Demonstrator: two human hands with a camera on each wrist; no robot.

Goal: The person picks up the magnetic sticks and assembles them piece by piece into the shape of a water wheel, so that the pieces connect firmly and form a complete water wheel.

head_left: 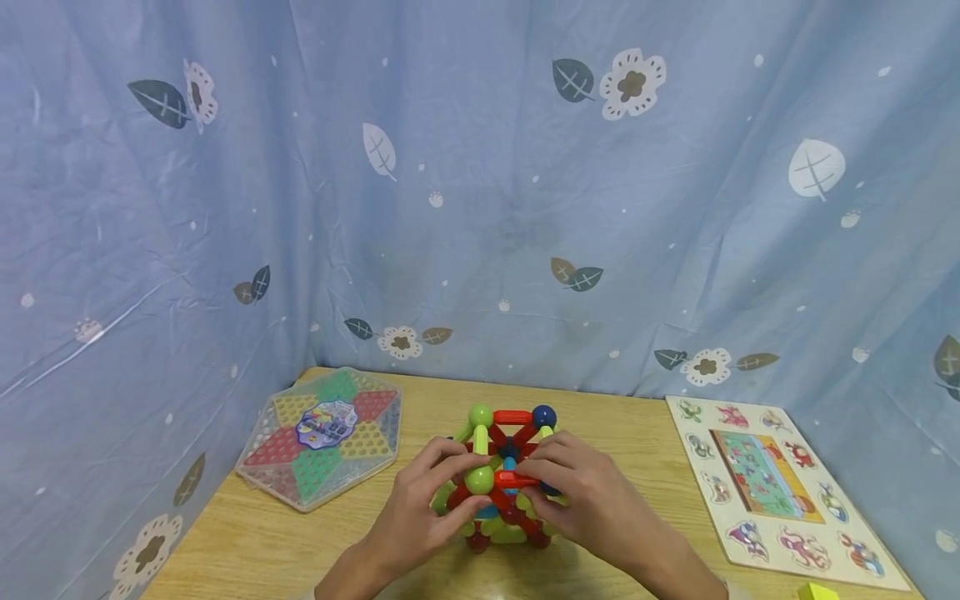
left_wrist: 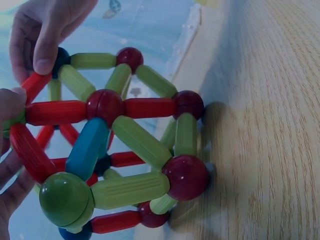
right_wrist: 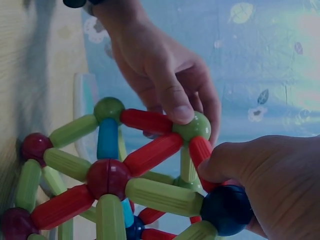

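A magnetic ball-and-rod structure (head_left: pixel 489 528) with red, green and blue rods stands on the wooden table. My left hand (head_left: pixel 429 493) grips its upper near-left corner, with thumb and fingers around a light green ball (right_wrist: pixel 194 126). From the other side, my right hand (head_left: pixel 583 492) pinches the red rod (right_wrist: pixel 201 159) that joins this ball to a dark blue ball (right_wrist: pixel 227 210). Lower down, dark red balls (left_wrist: pixel 186 177) and a larger green ball (left_wrist: pixel 65 199) connect more rods. In the head view the hands hide parts of the structure's sides.
A hexagonal Chinese checkers board (head_left: pixel 324 442) lies at the left of the table (head_left: pixel 615 417). On the right is a puzzle board (head_left: pixel 795 492) with sea creature pictures. A yellow piece (head_left: pixel 817 592) shows at the lower right edge. A blue patterned curtain (head_left: pixel 480 233) surrounds the table.
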